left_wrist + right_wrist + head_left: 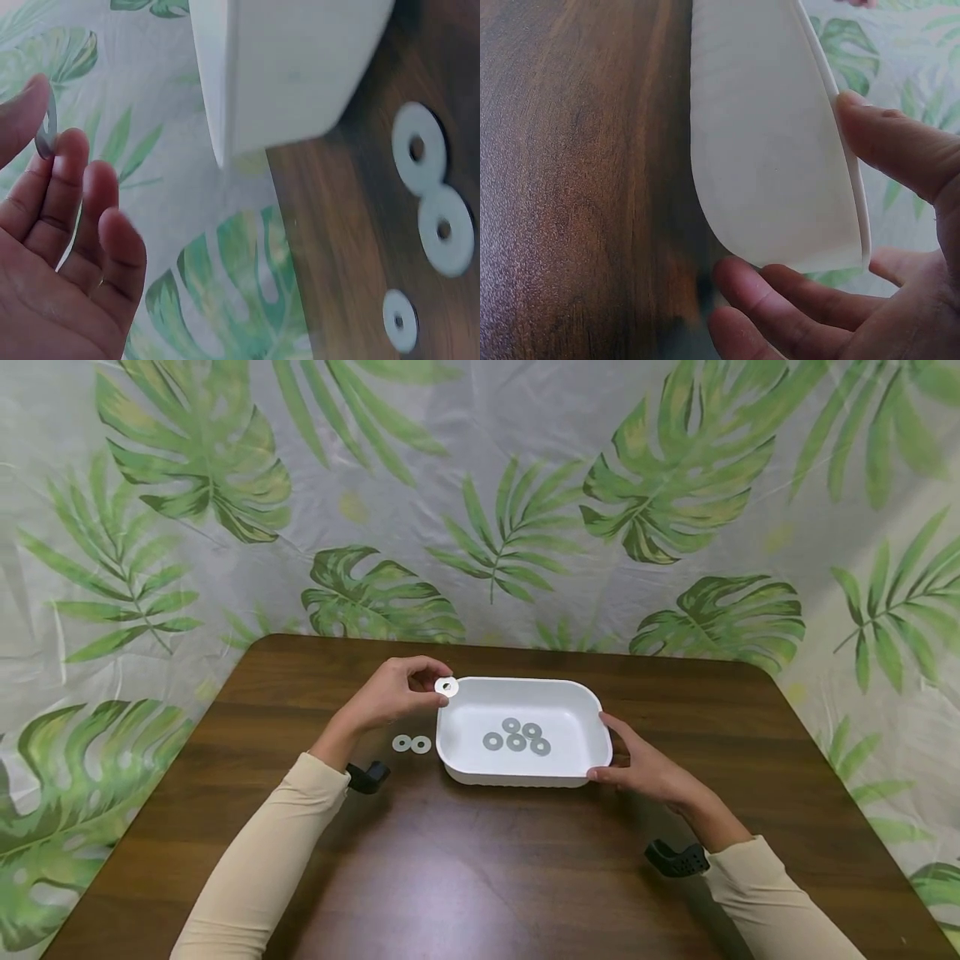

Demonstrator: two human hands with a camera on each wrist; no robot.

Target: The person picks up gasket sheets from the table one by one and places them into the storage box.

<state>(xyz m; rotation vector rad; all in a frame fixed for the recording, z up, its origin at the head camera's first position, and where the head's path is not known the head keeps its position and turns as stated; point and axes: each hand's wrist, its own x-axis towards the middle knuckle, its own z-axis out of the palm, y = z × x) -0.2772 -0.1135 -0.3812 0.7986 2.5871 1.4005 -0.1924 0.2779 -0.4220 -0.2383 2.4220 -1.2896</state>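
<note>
Between thumb and fingertips, my left hand [393, 692] pinches a flat washer [447, 694] at the left rim of a white basin [562, 714]. That washer shows edge-on in the left wrist view. Several grey washers [509, 746] lie flat inside the basin, grouped around the middle of its floor. My right hand [645, 762] holds the basin's right end. Its thumb [885, 135] presses on the rim while other fingers curl against the outer wall below.
Left of the basin, two washers [421, 751] lie side by side on the brown wooden table [480, 860]. A third loose washer [391, 319] shows near them in the left wrist view. Behind the table hangs a leaf-patterned cloth [525, 427].
</note>
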